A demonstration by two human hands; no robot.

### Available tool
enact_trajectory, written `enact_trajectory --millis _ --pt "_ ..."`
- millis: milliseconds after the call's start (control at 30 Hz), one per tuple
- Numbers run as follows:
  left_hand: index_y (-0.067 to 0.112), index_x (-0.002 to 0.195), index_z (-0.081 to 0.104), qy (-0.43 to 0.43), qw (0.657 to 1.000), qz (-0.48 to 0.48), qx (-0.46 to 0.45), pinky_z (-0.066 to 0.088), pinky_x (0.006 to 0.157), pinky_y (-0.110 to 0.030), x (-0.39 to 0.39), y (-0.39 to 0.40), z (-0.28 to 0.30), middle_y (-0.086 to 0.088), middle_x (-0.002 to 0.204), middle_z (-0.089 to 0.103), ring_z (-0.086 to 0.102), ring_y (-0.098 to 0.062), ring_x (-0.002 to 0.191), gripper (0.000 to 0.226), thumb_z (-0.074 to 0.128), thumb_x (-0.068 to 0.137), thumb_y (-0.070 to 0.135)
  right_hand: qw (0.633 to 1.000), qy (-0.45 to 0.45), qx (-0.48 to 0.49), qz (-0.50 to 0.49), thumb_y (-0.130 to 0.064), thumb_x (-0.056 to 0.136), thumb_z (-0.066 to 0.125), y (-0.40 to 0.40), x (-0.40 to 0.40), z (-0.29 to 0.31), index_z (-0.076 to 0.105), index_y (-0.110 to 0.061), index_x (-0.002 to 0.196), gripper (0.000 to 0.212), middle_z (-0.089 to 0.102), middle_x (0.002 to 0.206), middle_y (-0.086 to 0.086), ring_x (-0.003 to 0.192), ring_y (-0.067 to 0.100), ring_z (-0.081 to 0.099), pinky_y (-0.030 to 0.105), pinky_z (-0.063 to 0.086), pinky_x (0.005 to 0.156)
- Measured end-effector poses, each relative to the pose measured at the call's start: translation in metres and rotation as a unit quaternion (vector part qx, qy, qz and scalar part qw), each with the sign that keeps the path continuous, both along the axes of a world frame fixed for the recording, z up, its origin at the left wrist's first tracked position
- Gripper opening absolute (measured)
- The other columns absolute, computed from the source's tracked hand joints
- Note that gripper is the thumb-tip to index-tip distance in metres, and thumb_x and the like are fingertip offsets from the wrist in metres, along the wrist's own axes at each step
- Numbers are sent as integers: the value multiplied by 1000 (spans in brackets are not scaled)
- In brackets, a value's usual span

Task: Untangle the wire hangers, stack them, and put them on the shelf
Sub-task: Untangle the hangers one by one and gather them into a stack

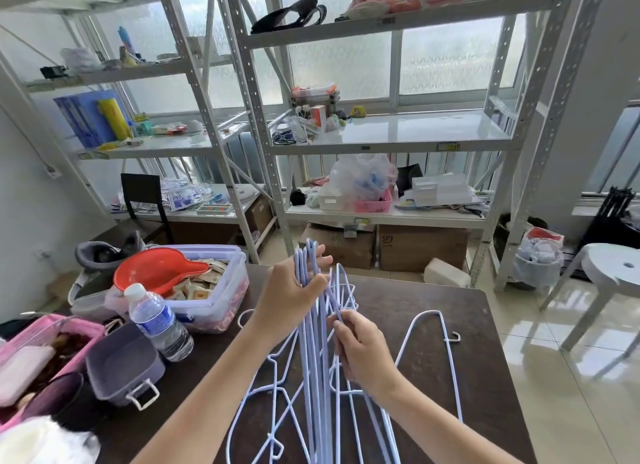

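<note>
A bundle of white wire hangers (317, 377) stands on edge over the dark table (450, 311), its long bars running away from me. My left hand (294, 292) is closed around the far end of the bundle and holds it up. My right hand (360, 349) pinches one wire on the bundle's right side. One more white hanger (445, 352) lies flat on the table to the right, apart from the bundle. Several hooks and loops tangle near the table surface below my hands. The white metal shelf (426, 141) stands beyond the table.
On the table's left stand a water bottle (157, 320), a clear box with an orange scoop (204, 283), a grey container (121, 370) and a pink basket (45, 346). Cardboard boxes (419, 249) sit under the shelf. A white stool (613, 269) stands at right.
</note>
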State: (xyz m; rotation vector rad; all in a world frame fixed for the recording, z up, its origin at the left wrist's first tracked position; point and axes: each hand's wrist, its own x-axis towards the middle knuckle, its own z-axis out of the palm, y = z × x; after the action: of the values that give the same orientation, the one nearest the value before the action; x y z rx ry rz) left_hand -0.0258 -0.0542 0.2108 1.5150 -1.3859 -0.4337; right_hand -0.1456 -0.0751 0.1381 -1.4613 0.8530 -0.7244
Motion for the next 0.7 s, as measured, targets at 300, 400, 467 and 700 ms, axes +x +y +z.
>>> enact_trajectory --millis 300,400,467,700 --pt "11 83 66 -80 990 112 -31 54 54 -28 0 -3 -8 -11 65 69 65 -18 57 44 41 76 46 998 2 7 -65 -12 96 41 -7 4 3 54 -25 77 26 48 56 -2 42 4 41 16 35 38" --pt "5 78 68 -54 990 126 -33 53 52 -18 3 -4 -5 -2 58 67 63 -6 53 35 48 86 32 996 3 -15 -90 -11 96 41 -13 2 8 54 -25 77 27 47 55 -2 43 6 41 15 35 38" --pt "4 70 68 -19 990 137 -22 44 47 -6 5 -4 -4 15 46 59 59 5 47 30 49 89 16 994 10 -35 -98 -11 96 41 -15 2 9 54 -25 79 25 48 55 -2 45 6 40 14 33 39" --pt "8 63 68 280 960 22 -9 53 53 -15 25 3 3 1 50 69 65 -9 50 23 56 81 17 991 108 -51 -64 -9 95 43 -38 -15 10 58 -18 81 22 50 54 -3 38 3 44 10 33 34"
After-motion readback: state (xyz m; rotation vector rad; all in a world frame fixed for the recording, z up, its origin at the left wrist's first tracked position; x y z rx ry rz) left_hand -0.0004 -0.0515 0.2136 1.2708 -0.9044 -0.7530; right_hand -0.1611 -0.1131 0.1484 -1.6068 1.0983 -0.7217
